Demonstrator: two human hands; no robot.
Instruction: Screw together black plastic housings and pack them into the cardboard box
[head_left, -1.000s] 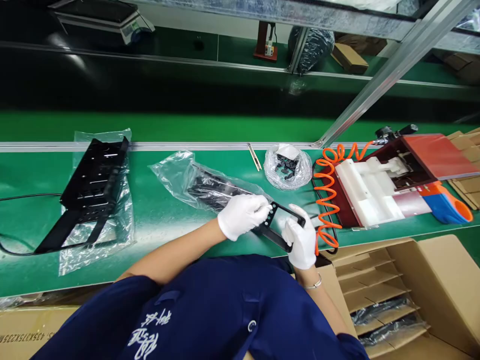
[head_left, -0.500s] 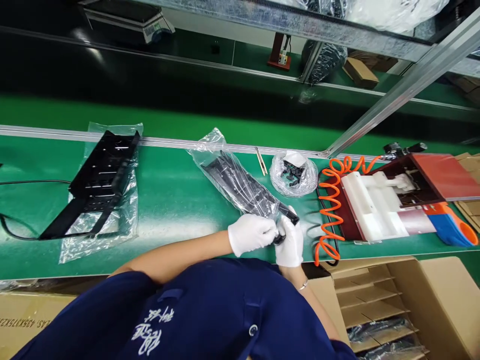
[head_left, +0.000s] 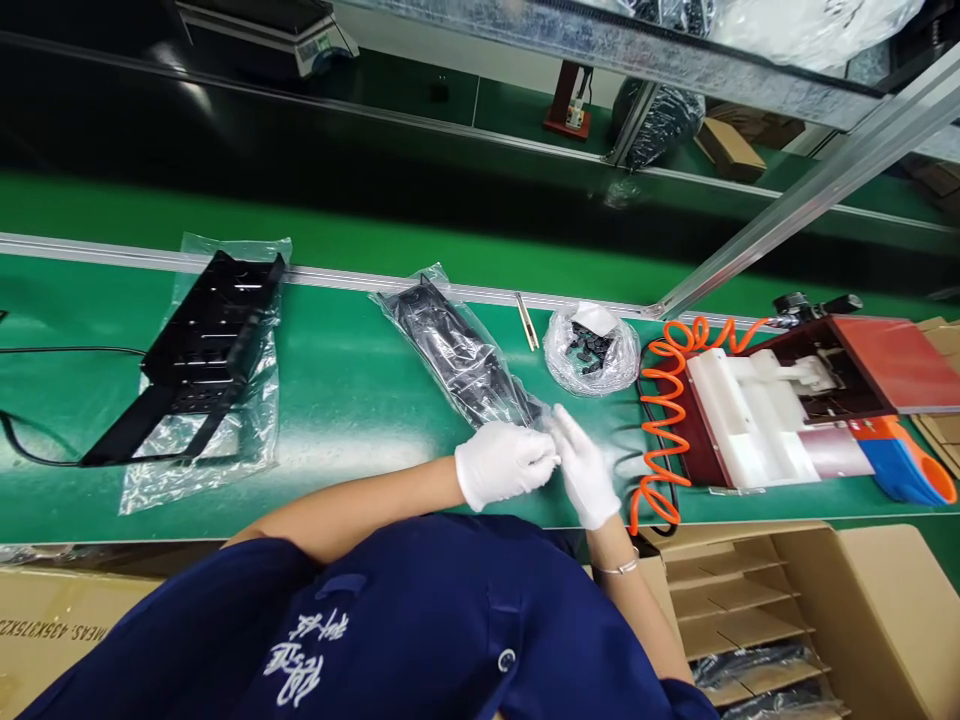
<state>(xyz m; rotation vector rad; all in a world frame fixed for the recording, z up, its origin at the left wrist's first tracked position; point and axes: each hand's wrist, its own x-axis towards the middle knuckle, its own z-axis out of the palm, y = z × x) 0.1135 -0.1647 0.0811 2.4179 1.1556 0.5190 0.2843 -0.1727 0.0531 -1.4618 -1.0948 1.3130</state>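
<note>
A clear plastic bag (head_left: 480, 385) with a black bracket-like part inside lies slantwise on the green bench, its near end at my hands. My left hand (head_left: 504, 466), in a white glove, has its fingers closed on that near end. My right hand (head_left: 586, 472), also gloved, lies against the same end with its fingers stretched out flat, close to the left fingertips. The bag's mouth is mostly hidden between the hands. Beyond them sits a clear bag of small black pieces (head_left: 591, 348), beside a pair of tweezers (head_left: 527, 322).
Left on the bench, a black metal bracket (head_left: 214, 320) rests on another plastic bag. A coiled orange air hose (head_left: 660, 430) and a red-cased device with white blocks (head_left: 750, 415) stand to the right. Below is a divided carton (head_left: 739, 600). A metal post (head_left: 780, 190) slants above.
The black part's end, which stuck out of the bag at my right hand, no longer shows there. My right hand's fingers have straightened, and its wrist has shifted right.
</note>
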